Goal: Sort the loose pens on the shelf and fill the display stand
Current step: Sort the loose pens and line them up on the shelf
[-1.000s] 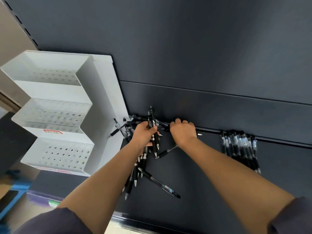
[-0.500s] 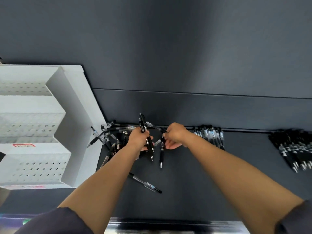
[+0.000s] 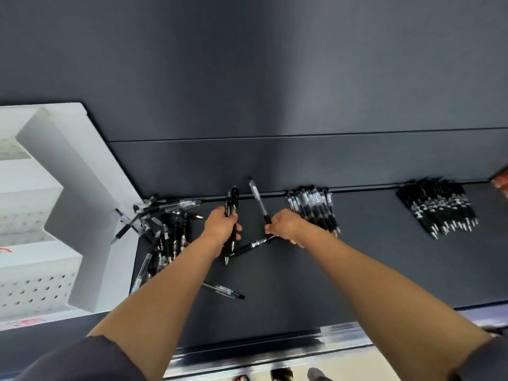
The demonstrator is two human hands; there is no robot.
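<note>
Lone pen (image 3: 224, 290) w/ a see-through body lies nr the front edge of the dark shelf (image 3: 357, 270). L hand (image 3: 221, 226) grips black pens (image 3: 231, 213), tips down. R hand (image 3: 286, 225) holds a clear pen (image 3: 258, 200), pointing up. Messy pen heap (image 3: 165, 229) sits at the shelf's left end, by the white display stand (image 3: 82, 188). Two neat groups, mid row (image 3: 314, 209) & right row (image 3: 438, 207), line the back edge. Dark wall (image 3: 275, 78) behind.

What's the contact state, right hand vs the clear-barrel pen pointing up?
Touching. The head view shows the right hand pinching the clear-barrel pen at its black grip, with the barrel sticking up out of the fist.
</note>
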